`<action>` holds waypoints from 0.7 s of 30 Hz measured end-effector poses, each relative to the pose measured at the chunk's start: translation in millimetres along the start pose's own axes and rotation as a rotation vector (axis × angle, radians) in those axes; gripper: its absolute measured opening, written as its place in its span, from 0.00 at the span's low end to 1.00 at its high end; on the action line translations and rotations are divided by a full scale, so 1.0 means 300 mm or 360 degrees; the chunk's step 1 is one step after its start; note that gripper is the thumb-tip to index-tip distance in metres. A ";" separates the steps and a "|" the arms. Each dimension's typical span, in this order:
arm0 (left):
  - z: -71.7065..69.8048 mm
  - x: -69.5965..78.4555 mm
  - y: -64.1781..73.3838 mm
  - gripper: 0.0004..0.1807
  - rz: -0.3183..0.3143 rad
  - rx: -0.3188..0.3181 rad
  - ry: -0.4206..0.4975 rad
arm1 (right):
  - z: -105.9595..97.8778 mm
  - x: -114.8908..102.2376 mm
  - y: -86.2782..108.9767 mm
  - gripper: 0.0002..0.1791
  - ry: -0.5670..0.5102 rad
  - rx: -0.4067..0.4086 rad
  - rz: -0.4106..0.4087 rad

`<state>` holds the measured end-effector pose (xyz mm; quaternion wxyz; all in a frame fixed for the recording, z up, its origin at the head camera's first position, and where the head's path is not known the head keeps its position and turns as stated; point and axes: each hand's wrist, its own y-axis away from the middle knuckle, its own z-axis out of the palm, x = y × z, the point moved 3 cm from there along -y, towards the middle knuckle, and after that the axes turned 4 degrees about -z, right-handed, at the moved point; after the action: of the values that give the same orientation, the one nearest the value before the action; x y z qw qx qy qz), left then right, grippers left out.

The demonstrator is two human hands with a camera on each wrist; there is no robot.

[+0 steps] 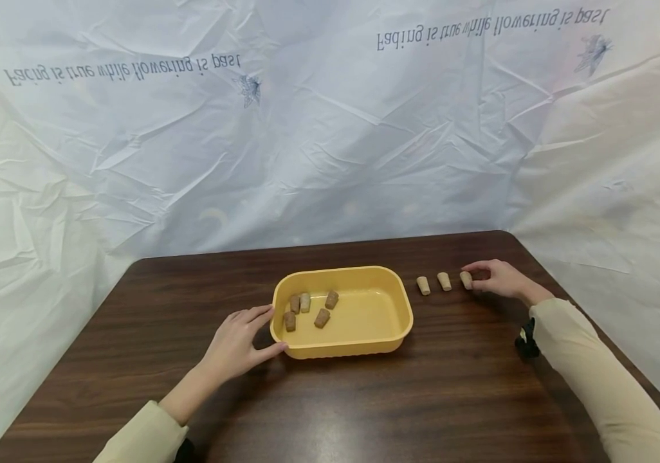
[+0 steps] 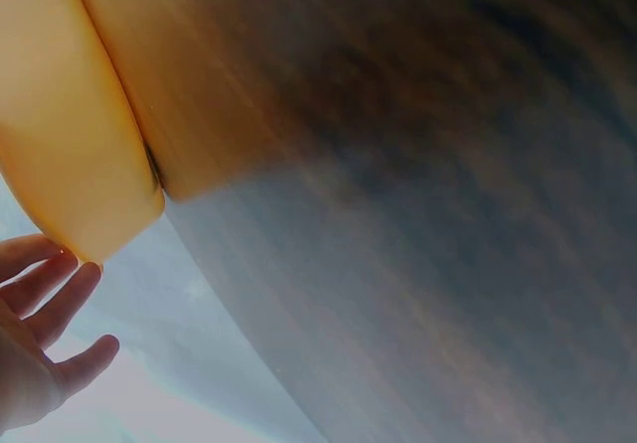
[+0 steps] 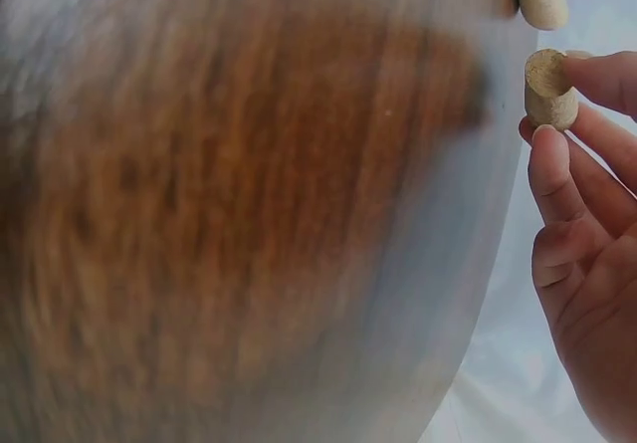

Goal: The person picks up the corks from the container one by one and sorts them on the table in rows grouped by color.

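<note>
My right hand (image 1: 500, 280) pinches a pale tapered cork (image 1: 466, 280) between thumb and fingers at the right of the table. In the right wrist view, the thumb lies on this cork's broad end (image 3: 550, 80). Two more pale corks, one nearer (image 1: 444, 281) and one farther left (image 1: 423, 285), stand in a row with it. My left hand (image 1: 237, 341) touches the left end of a yellow plastic tub (image 1: 341, 350), fingers extended along its rim and thumb near its front corner. Inside the tub's left half lie several brown corks (image 1: 321, 317) and one pale cork (image 1: 305, 302).
The dark wooden table (image 1: 353, 405) has its back edge just behind the tub. White printed sheeting (image 1: 330, 141) hangs behind the table and along both sides. The table's right edge runs close to the right forearm.
</note>
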<state>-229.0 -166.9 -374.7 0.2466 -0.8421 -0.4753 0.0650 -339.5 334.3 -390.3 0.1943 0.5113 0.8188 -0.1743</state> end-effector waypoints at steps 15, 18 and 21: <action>0.004 -0.002 0.004 0.39 -0.0013 -0.0031 -0.0004 | 0.019 0.018 -0.005 0.22 -0.0048 -0.0032 0.0025; 0.003 -0.003 0.004 0.39 -0.0011 -0.0028 -0.0004 | 0.015 0.014 -0.004 0.21 -0.0037 -0.0020 0.0019; 0.001 -0.004 0.003 0.39 -0.0014 -0.0030 -0.0004 | 0.003 -0.002 -0.002 0.21 -0.0017 0.0024 0.0012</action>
<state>-229.0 -168.2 -375.4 0.2382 -0.8422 -0.4798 0.0604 -339.7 333.2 -390.8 0.1954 0.5149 0.8145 -0.1826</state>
